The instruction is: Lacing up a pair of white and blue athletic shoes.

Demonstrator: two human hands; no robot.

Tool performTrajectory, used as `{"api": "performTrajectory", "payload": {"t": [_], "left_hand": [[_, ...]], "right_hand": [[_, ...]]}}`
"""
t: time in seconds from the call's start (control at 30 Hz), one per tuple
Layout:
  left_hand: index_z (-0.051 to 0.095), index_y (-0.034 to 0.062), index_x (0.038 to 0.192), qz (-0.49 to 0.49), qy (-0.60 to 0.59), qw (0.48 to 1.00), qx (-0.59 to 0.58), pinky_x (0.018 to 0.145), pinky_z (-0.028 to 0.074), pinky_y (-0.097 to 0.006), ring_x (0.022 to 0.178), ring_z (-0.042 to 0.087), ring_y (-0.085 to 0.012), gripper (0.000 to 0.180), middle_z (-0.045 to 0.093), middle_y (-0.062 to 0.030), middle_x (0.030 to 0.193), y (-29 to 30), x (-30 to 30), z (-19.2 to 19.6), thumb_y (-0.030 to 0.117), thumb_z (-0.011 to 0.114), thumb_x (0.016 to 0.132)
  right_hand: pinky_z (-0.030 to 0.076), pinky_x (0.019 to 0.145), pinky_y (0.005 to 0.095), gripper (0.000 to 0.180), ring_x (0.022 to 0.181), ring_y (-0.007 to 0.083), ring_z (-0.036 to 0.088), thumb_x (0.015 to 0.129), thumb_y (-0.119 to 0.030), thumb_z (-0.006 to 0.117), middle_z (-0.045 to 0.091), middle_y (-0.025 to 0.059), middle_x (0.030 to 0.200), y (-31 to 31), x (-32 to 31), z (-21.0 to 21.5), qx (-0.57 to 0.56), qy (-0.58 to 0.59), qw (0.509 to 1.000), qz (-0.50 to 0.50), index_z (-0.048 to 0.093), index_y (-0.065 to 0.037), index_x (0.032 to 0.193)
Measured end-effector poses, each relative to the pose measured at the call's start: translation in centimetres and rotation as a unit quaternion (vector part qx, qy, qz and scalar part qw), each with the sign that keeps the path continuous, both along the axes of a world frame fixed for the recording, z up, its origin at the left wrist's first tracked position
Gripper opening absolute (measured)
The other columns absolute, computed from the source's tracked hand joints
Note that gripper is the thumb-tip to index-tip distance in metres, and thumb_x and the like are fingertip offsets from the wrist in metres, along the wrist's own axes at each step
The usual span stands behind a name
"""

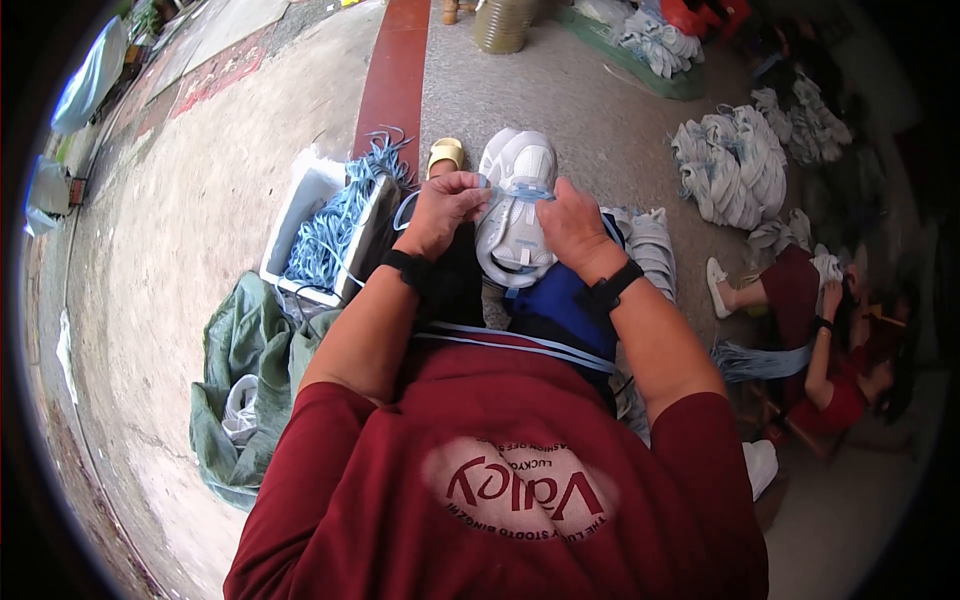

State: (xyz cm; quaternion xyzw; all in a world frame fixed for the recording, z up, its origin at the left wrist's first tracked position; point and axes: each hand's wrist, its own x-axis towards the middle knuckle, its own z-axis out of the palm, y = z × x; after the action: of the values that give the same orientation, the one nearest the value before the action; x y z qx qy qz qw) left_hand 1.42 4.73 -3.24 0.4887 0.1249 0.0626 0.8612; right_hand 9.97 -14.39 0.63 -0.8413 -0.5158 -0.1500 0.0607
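Note:
In front of me, toe pointing away, is a white sneaker. A second white toe shows beside its far end. A light-blue shoelace runs across the upper, near the toe. My left hand pinches one end of it at the shoe's left side. On the right side, my right hand is closed with thumb and fingers on the lace, close against the shoe. Part of what the right fingers grip is hidden. More light-blue laces lie across my lap.
Left of me stands a white foam box of tangled blue laces, with a green sack nearer. White shoe pieces are stacked by my right leg. Piles of white uppers lie farther right, near a seated co-worker.

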Motion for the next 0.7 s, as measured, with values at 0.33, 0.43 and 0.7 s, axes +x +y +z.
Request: {"api": "performTrajectory", "payload": {"t": [0.33, 0.43, 0.7], "left_hand": [[0.062, 0.0003, 0.083, -0.010, 0.002, 1.000, -0.010, 0.057, 0.047, -0.020, 0.059, 0.056, -0.0096, 0.003, 0.061, -0.0046, 0.073, -0.8, 1.0, -1.2, 0.000, 0.062, 0.080], [0.062, 0.0008, 0.082, 0.010, -0.008, 1.000, -0.006, 0.056, 0.046, -0.020, 0.058, 0.055, -0.0094, 0.003, 0.061, -0.0041, 0.072, -1.2, 1.3, -1.1, -0.001, 0.062, 0.080], [0.059, 0.0009, 0.077, 0.063, -0.005, 0.994, 0.093, 0.053, 0.044, -0.020, 0.057, 0.053, -0.0080, 0.007, 0.060, -0.0020, 0.068, -2.1, 2.3, -1.1, -0.002, 0.065, 0.076]], "right_hand": [[0.046, 0.064, 0.0400, 0.007, 0.071, 0.0316, 0.057, 0.075, -0.009, 0.059, 0.056, 0.0155, 0.079, 2.0, -2.2, 0.6, 0.189, 0.237, 0.952, 0.048, 0.061, -0.003, 0.077], [0.046, 0.067, 0.0403, 0.008, 0.074, 0.0324, 0.057, 0.075, -0.008, 0.059, 0.056, 0.0163, 0.079, 2.2, -1.8, -1.1, 0.201, 0.232, 0.952, -0.015, 0.062, -0.002, 0.079], [0.046, 0.069, 0.0391, 0.014, 0.077, 0.0331, 0.057, 0.077, -0.005, 0.052, 0.056, 0.0172, 0.079, 2.2, -1.5, -2.6, 0.236, 0.234, 0.943, -0.029, 0.063, -0.001, 0.084]]}}
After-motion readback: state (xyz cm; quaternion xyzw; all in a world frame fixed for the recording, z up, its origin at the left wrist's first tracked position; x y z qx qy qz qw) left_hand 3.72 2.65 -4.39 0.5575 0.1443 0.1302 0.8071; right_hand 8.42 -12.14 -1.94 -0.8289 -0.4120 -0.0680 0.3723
